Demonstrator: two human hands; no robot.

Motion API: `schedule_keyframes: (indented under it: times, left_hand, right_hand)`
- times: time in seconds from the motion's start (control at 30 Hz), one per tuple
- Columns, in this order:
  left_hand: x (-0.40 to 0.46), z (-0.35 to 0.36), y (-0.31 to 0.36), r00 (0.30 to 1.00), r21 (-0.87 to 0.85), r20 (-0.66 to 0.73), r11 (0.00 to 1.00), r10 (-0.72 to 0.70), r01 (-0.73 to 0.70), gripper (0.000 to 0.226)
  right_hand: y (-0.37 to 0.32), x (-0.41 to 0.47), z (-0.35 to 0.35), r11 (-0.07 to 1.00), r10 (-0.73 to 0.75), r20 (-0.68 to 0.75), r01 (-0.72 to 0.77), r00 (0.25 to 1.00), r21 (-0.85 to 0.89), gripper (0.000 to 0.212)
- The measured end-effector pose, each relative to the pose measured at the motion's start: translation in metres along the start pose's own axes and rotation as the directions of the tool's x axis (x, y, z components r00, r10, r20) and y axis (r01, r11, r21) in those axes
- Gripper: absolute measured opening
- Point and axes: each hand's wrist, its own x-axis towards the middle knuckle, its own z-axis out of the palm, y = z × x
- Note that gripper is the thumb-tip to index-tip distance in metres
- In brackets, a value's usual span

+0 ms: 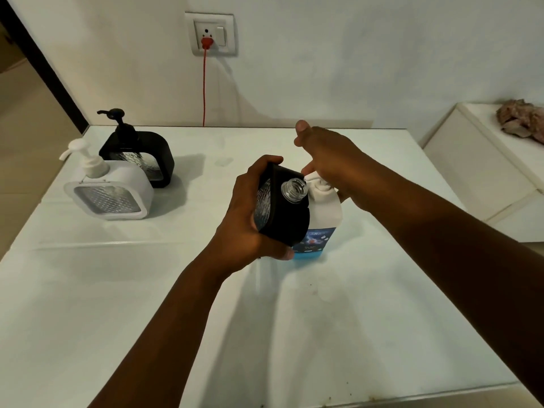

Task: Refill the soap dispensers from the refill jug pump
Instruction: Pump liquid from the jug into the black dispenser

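A white table [117,304] fills most of the view, with a wall socket [212,33] and an orange-red cord [204,89] on the wall behind it. Toward the middle of the table stands the refill jug [325,214], white with a blue label, partly hidden behind the dispenser being filled. The left hand [250,213] is wrapped round a black soap dispenser [287,222], holding it off the table, tilted, its bare threaded neck [294,188] brought right up beside the jug's pump [316,179]. The right hand [326,154] lies on top of that pump with straight fingers, clasping nothing, apparently ready to press. At the far left a white soap dispenser [109,189] and a second black soap dispenser [138,154] stand close together, both with pump heads fitted. Whether those two are already full cannot be told; the uncapped one looks mid-refill and would afterwards need its pump head, which is not in view.
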Motion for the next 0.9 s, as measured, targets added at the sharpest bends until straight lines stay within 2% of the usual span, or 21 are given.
schedule_keyframes:
  times: [0.07, 0.2, 0.33, 0.43, 0.57, 0.7, 0.83, 0.9]
  left_hand:
    - [-0.001, 0.000, 0.000, 1.000, -0.006, 0.003, 1.000, 0.000, 0.000, 0.132]
    - [0.001, 0.001, 0.000, 1.000, 0.006, 0.005, 1.000, -0.004, 0.004, 0.134]
    - [0.001, 0.000, 0.000, 1.000, 0.008, 0.004, 1.000, -0.002, 0.002, 0.134]
    - [0.000, -0.001, 0.000, 1.000, 0.000, 0.007, 1.000, -0.008, 0.008, 0.134]
    - [0.000, 0.000, 0.001, 1.000, -0.007, 0.016, 1.000, -0.003, 0.003, 0.134]
    - [-0.001, 0.000, 0.001, 1.000, 0.000, 0.022, 1.000, -0.002, 0.002, 0.132]
    - [0.000, -0.001, 0.000, 1.000, 0.007, 0.019, 1.000, 0.004, -0.004, 0.135]
    - [0.000, -0.002, 0.000, 1.000, 0.002, 0.018, 1.000, 0.006, -0.006, 0.135]
  right_hand:
    - [0.006, 0.001, 0.006, 0.998, -0.003, -0.064, 0.008, 0.998, 0.066, 0.040]
    - [0.009, -0.002, 0.005, 0.994, -0.045, -0.114, 0.033, 0.992, -0.104, 0.048]
    - [-0.004, -0.007, 0.001, 0.988, -0.014, 0.001, 0.014, 1.000, -0.155, 0.050]
    - [-0.012, -0.008, -0.004, 0.992, 0.070, 0.021, -0.067, 0.997, -0.104, 0.060]
    - [-0.001, -0.003, 0.002, 1.000, 0.003, -0.041, -0.002, 0.999, 0.019, 0.040]
    - [0.008, -0.001, 0.006, 0.997, -0.037, -0.143, 0.026, 0.989, -0.076, 0.037]
    - [0.006, -0.006, 0.007, 0.995, -0.064, -0.119, 0.053, 0.991, -0.088, 0.041]
    - [0.001, -0.007, 0.004, 0.998, -0.025, -0.045, 0.022, 0.999, -0.061, 0.041]
